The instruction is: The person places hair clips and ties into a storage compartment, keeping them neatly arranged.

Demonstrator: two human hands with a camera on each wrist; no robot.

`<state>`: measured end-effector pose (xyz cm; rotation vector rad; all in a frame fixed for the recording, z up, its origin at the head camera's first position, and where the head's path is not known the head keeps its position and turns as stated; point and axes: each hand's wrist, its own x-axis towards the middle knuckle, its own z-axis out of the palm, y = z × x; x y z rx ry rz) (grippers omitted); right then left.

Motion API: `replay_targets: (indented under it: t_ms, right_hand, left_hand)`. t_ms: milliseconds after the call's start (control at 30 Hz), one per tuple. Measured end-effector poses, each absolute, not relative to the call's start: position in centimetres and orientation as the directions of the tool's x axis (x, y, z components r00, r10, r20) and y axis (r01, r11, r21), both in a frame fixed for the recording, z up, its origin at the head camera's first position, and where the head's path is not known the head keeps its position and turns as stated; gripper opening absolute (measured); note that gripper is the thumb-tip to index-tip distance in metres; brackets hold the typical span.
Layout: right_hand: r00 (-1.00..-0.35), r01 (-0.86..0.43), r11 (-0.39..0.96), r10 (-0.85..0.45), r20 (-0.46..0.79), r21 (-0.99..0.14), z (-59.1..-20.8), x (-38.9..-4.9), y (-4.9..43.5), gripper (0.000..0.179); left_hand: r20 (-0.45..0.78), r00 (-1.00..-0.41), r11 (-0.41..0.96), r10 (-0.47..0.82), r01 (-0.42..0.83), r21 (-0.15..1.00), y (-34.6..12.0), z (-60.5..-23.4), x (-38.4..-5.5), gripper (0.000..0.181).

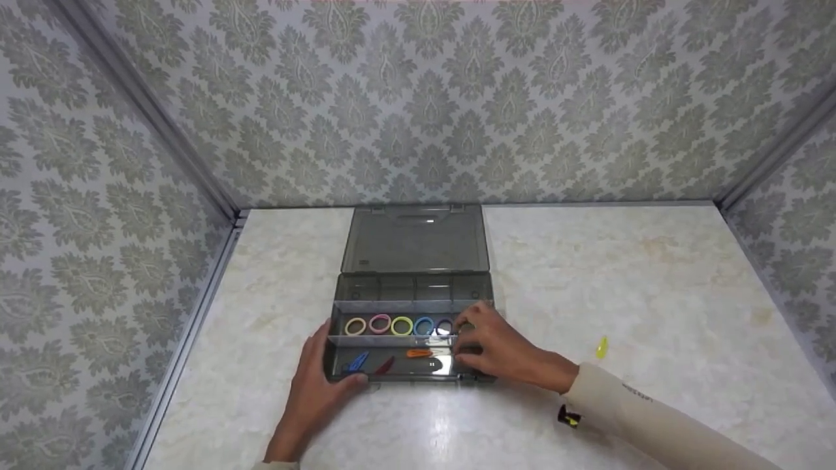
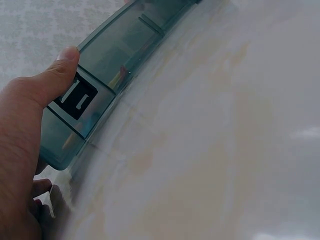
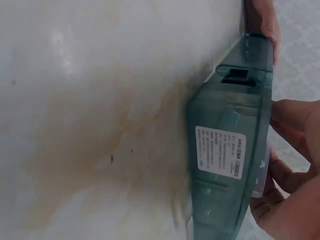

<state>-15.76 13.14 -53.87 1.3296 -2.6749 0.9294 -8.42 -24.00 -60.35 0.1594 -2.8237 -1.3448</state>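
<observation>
A grey see-through storage box (image 1: pixel 415 287) lies with its lid folded back. My left hand (image 1: pixel 320 372) grips its front left corner, with the thumb on the front rim and the fingers along the side. At the right end, my right hand (image 1: pixel 493 346) reaches over the rim with bent fingers and pinches a clear divider (image 3: pixel 261 175) that sticks up past the wall. Several hair ties stand in the middle row, among them a pink one (image 1: pixel 379 324) and a blue one (image 1: pixel 424 326). A blue hair clip (image 1: pixel 358 361), a dark red clip (image 1: pixel 385 365) and an orange clip (image 1: pixel 419 353) lie in the front row.
A yellow hair clip (image 1: pixel 601 347) lies on the marbled table (image 1: pixel 620 274) to the right of the box. The raised lid (image 1: pixel 418 241) reaches back to the patterned wall (image 1: pixel 431 98). A white label (image 3: pixel 220 152) is stuck on the box's right side.
</observation>
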Motion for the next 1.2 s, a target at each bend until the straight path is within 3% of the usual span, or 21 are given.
replay_targets:
  t_ms: [433,767,1033,1200]
  right_hand:
    - [-0.644,-0.74,0.539,-0.74,0.193,-0.402,-54.6,-16.0,11.5,0.004]
    - [-0.605,-0.788,0.539,-0.767,0.212,-0.298,-54.8,-16.2,10.8,0.005]
    - [-0.557,-0.825,0.482,-0.785,0.273,-0.297,-54.6,-16.0,11.4,0.004]
    - [-0.591,-0.796,0.473,-0.742,0.316,-0.378,-54.4,-15.8,13.0,0.008]
  left_hand:
    - [-0.023,-0.995,0.62,-0.101,-0.081,0.78,-24.1,-60.7,-8.4,0.131]
    - [-0.013,-0.995,0.616,-0.097,-0.07,0.784,-24.2,-60.8,-8.4,0.128]
    - [-0.01,-0.996,0.625,-0.091,-0.065,0.778,-24.3,-60.7,-8.2,0.128]
    - [-0.036,-0.995,0.625,-0.097,-0.089,0.775,-24.2,-60.6,-8.3,0.13]
